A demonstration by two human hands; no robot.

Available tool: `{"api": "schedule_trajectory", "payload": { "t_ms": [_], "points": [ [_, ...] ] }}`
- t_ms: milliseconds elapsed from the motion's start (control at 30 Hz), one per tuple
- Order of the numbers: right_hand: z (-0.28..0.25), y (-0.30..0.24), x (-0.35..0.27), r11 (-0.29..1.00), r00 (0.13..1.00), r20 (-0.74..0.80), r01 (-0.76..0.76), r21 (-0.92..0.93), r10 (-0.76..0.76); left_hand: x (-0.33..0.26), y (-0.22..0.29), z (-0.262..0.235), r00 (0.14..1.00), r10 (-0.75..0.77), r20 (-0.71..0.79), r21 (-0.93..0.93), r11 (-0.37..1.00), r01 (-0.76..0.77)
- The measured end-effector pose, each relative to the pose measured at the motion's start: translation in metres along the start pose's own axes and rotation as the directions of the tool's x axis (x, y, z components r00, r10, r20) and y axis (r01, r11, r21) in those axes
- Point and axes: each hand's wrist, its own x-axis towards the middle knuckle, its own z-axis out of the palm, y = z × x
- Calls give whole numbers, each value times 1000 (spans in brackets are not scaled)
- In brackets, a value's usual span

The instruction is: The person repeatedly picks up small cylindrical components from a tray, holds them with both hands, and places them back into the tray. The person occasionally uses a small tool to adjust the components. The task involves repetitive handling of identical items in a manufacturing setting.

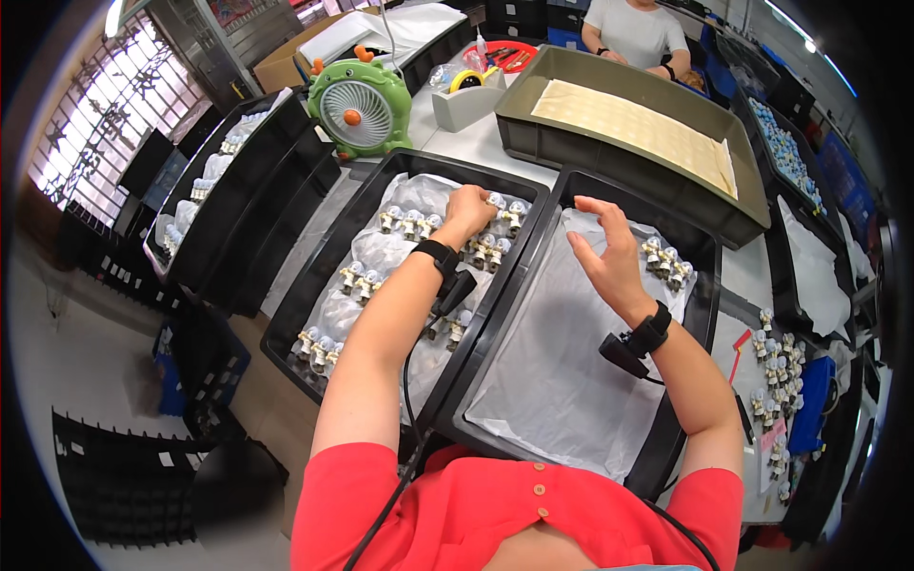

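My left hand (467, 211) is over the far end of the left black tray (276, 333), its fingers closed on a small white-and-grey figurine (496, 201). Other figurines (360, 282) of this kind stand in rows there on crumpled white plastic sheeting. Above the right black tray (712, 285), my right hand (614, 255) is open, thumb and fingers apart, holding nothing. White sheeting (562, 381) lines that tray, and a small cluster of figurines (668, 264) sits at its far right. Each wrist wears a black strap with a small device.
A green fan (360, 107) and a tape dispenser (468, 98) stand behind the trays. An olive bin (533, 143) sits at the back, with a co-worker (636, 33) beyond. More figurines (781, 371) and a blue object (811, 404) lie on the right. Stacked trays (257, 190) rise at left.
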Motion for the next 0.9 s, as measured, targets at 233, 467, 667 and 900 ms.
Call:
{"api": "schedule_trajectory", "payload": {
  "t_ms": [233,467,667,900],
  "points": [
    [6,19,-6,994,994,109,-20,-106,31,4,-5,-2,997,20,80,28,999,-22],
    [-23,61,11,943,962,165,-166,-289,220,-20,3,-4,955,231,-183,78,972,-221],
    [-63,92,32,815,837,160,-437,-380,524,-32,6,-27,905,416,-93,-7,908,-418],
    [-33,64,21,937,900,289,-265,-229,325,-24,28,-9,873,488,0,289,836,-467]
  ]
}}
